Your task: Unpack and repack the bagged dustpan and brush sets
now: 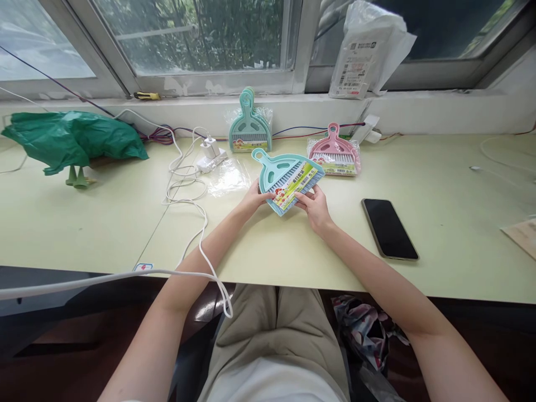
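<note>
A teal mini dustpan-and-brush set (pixel 281 174) with a yellow-green label is held just above the pale green table (pixel 439 184), tilted with its handle pointing up-left. My left hand (pixel 253 198) grips its left edge. Its lower right edge sits in the closed fingers of my right hand (pixel 315 207). An empty clear plastic wrapper (pixel 228 177) lies on the table just left of my left hand.
A stack of teal sets (pixel 249 124) leans against the sill, and a wrapped pink set (pixel 334 152) lies to its right. A black phone (pixel 389 228) lies right of my hands. White charger cables (pixel 184 184), a green plastic bag (pixel 71 138) and a white parcel (pixel 366 50) are around.
</note>
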Demonstrator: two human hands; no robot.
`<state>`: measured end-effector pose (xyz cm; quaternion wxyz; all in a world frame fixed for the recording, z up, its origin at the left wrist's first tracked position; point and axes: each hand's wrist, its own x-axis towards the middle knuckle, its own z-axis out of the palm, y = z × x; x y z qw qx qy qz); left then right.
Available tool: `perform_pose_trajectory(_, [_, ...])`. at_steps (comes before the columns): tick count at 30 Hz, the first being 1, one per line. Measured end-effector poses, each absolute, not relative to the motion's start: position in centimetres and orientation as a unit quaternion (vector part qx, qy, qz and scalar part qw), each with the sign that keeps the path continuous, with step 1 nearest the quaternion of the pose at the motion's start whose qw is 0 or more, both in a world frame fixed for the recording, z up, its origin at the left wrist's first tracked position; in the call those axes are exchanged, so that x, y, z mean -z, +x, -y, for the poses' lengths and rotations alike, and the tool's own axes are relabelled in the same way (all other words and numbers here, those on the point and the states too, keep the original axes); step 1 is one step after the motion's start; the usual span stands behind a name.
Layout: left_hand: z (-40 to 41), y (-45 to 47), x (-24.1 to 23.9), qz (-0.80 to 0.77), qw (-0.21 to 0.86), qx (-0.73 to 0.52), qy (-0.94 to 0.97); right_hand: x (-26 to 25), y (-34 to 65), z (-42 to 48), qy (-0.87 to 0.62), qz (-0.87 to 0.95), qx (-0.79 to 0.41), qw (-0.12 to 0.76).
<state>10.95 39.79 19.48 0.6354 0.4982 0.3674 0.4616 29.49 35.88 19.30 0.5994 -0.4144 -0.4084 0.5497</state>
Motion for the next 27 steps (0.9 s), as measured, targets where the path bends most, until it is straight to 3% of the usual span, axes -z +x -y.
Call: perform_pose_trajectory(27, [-39.34,11.13,-19.63,-0.352,0.602,-0.480,0.533,-19.50,30.03,-36.40,-0.424,0.348,-0.601,0.581])
